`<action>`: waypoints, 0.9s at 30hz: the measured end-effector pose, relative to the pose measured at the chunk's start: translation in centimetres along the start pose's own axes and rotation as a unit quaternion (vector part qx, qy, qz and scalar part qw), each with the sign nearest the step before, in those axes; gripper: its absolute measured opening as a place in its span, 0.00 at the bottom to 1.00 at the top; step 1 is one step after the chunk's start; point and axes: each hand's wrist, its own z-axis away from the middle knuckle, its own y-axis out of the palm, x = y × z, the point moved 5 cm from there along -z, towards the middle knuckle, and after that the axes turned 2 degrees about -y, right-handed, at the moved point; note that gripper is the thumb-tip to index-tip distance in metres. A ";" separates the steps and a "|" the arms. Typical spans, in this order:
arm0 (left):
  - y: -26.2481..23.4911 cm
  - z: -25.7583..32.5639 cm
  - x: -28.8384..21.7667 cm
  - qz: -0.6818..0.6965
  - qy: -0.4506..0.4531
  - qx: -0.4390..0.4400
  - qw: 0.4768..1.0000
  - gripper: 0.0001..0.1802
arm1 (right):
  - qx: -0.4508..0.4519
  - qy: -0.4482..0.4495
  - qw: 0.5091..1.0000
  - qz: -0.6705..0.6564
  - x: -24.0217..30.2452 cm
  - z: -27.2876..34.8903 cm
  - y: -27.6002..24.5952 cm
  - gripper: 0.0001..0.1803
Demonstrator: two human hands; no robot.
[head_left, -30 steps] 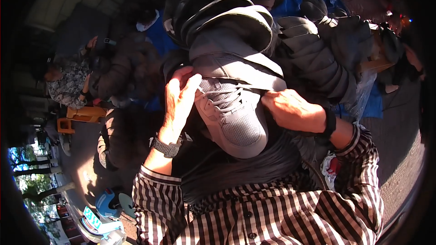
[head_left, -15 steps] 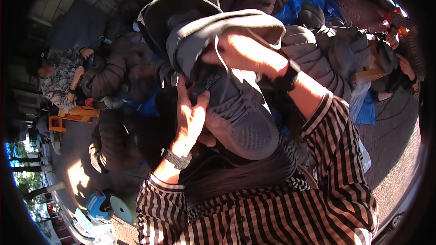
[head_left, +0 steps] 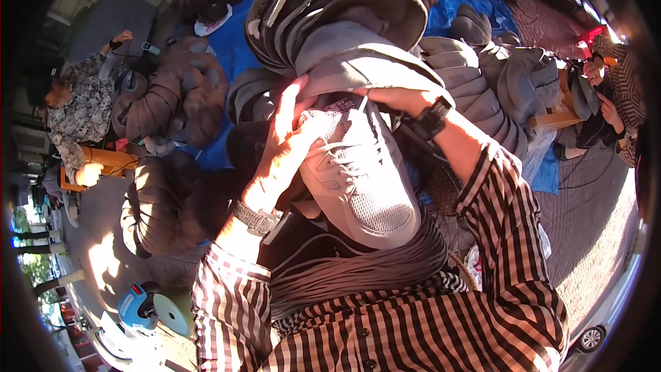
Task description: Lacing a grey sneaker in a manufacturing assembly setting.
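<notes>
A grey lace-up sneaker (head_left: 365, 179) lies toe toward me above my lap, its laces threaded across the front. My left hand (head_left: 279, 148) grips the sneaker's left side near the collar, thumb across it and index finger pointing up. At the sneaker's opening is my right hand (head_left: 399, 100), its fingers largely hidden under the rim of a nested stack of grey shoe uppers (head_left: 372, 52). A short pale lace end shows beside its fingertips. Across my lap rests a thick bundle of dark laces (head_left: 351, 275).
More stacked shoe uppers (head_left: 461, 76) stand to the right, and others (head_left: 165, 196) to the left. Blue sheeting (head_left: 237, 38) spreads beneath. People work at both sides, one in a patterned top (head_left: 86, 103). A blue-and-white round device (head_left: 148, 308) sits at lower left.
My right hand has come down from above the shoe opening to its right edge. The sneaker has turned more upright into brighter sun, and the stack of uppers above has shifted right.
</notes>
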 end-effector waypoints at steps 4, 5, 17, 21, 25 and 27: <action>-1.3 -0.9 -0.1 0.146 -0.022 -0.052 0.988 0.33 | 0.008 0.029 0.997 -0.071 0.4 -0.1 0.2 0.23; -1.1 -1.2 -0.5 0.159 -0.018 -0.050 0.986 0.32 | 0.010 0.040 0.995 -0.088 0.2 0.1 0.2 0.23; -0.8 -4.5 1.4 -0.052 0.083 0.077 0.992 0.31 | -0.108 -0.062 0.966 0.225 5.1 2.1 0.2 0.23; 0.1 -2.5 1.5 0.039 -0.012 0.053 0.998 0.34 | -0.088 -0.042 0.980 0.176 5.6 1.8 -0.3 0.20; 0.0 -1.9 0.7 0.049 -0.024 0.058 0.997 0.35 | -0.071 0.032 0.995 -0.064 3.4 1.9 0.5 0.19; 0.0 -1.0 0.0 0.034 -0.001 0.067 0.997 0.35 | -0.080 0.016 0.997 0.002 3.5 2.4 0.4 0.20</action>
